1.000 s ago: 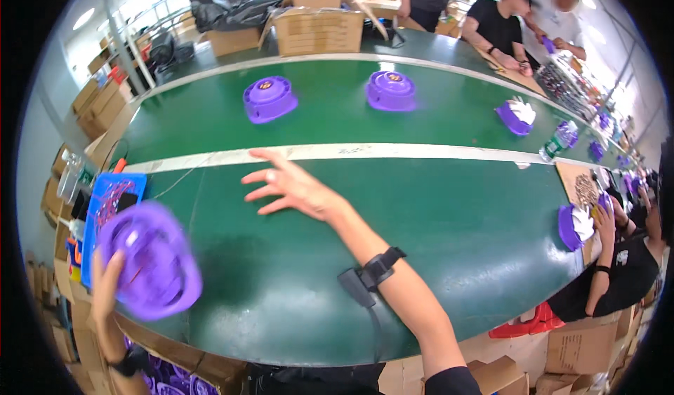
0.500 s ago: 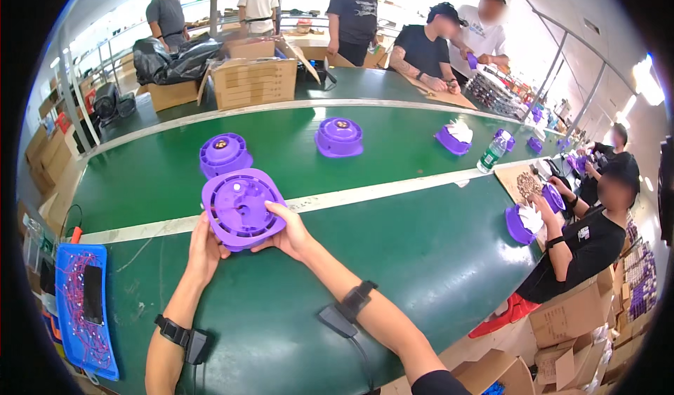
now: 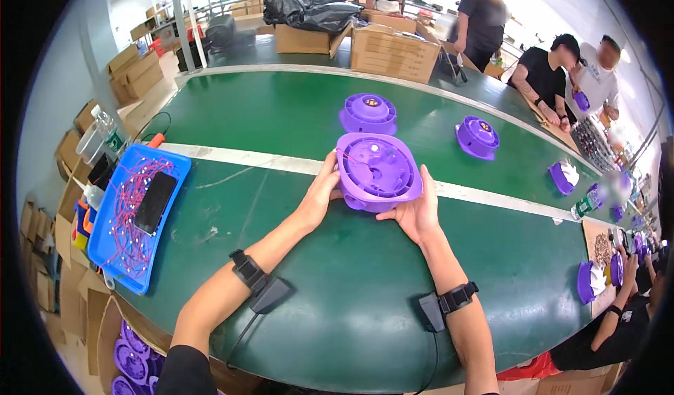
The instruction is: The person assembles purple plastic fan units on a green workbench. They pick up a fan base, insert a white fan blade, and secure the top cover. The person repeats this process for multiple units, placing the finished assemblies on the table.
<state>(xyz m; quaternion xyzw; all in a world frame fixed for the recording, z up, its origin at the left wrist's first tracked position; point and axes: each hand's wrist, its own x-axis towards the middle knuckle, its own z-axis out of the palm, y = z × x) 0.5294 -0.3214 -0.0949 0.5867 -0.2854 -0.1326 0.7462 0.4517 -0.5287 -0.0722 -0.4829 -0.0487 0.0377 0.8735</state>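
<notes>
A round purple plastic housing (image 3: 378, 172) rests on the green conveyor belt (image 3: 295, 121) near its white centre line, open face up. My left hand (image 3: 321, 193) grips its left rim and my right hand (image 3: 415, 211) cups its lower right edge. Both of my forearms wear black wrist straps with small boxes. Two more purple housings (image 3: 368, 112) (image 3: 477, 136) sit farther along the belt.
A blue tray (image 3: 116, 251) with red wires and a black phone lies at my left. Cardboard boxes (image 3: 395, 51) stand at the far side. Other people work at the right, with several purple parts near them. Purple housings (image 3: 128, 360) are stacked below the near edge.
The housing, raised in my left hand at my far left a second ago, has come to the belt's middle, and both hands now hold it there.
</notes>
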